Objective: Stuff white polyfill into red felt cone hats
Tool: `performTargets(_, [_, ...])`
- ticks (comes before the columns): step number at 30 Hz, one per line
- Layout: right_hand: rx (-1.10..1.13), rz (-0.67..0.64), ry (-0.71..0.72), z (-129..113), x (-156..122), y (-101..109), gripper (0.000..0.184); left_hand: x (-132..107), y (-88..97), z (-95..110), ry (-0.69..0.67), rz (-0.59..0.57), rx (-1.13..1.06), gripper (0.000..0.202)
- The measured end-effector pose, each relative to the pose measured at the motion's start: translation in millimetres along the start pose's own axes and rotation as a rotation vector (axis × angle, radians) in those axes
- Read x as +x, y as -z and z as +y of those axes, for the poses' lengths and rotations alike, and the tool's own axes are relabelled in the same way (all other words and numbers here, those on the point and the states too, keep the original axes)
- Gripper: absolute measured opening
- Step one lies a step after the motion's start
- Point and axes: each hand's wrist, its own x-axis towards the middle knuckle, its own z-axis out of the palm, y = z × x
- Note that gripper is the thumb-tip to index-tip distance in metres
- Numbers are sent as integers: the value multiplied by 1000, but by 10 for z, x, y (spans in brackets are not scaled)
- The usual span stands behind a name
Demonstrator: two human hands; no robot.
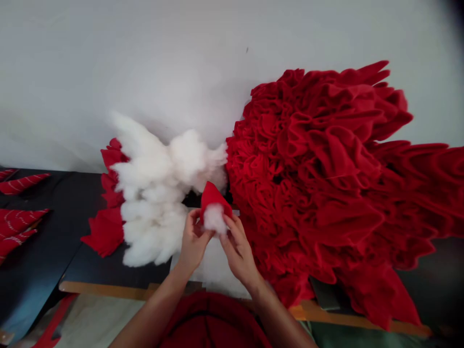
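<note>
Both my hands hold a small red felt cone (212,197) with a tuft of white stuffing (214,218) showing at its open end. My left hand (192,241) pinches the cone's lower left edge with closed fingers. My right hand (237,246) grips the right edge, its fingers pressed at the stuffing. Just left of the hands lies a big fluffy heap of white stuffing (155,188). A large pile of empty red felt cones (319,179) rises on the right.
The dark tabletop (94,266) has a wooden front edge (105,289). More red felt pieces (108,227) lie under the stuffing at left. Red striped cones (18,224) sit at the far left. A white wall (145,58) stands behind. Red cloth lies in my lap.
</note>
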Motion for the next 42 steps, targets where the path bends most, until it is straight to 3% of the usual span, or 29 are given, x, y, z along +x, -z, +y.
performTargets(2, [18,-22,-3,28,8,41,29,21,19,-15,-23,27,35,41])
performTargets(5, [35,84,-45,109,50,39,18,21,13,-39,-15,8,78,31])
performTargets(10, [70,150,-155,134,151,-89,15,-1,-42,-110,-12,56,132,28])
performTargets(14, [189,202,-254,57,232,-181,29,17,-26,-140,-32,122,124,43])
performTargets(17, [242,136,-322,79,253,-206,45,69,36,-137,-35,114,187,32])
performTargets(19, [235,144,-396,153,241,-206,37,121,82,-138,-59,156,250,24])
performTargets(23, [249,296,-504,290,207,-180,21,193,128,-146,-114,245,338,19])
performTargets(26, [284,210,-462,258,207,-133,27,181,113,-136,-181,216,441,19])
performTargets(30, [345,33,-455,190,247,-89,52,131,91,-140,-212,69,515,22])
performTargets(33, [228,117,-507,270,288,-98,36,111,99,-174,-214,-3,553,16])
performTargets(36, [147,260,-473,380,308,-101,23,102,113,-183,-161,26,536,8])
performTargets(42, [85,312,-428,289,241,-135,24,47,43,-127,-26,-54,323,42])
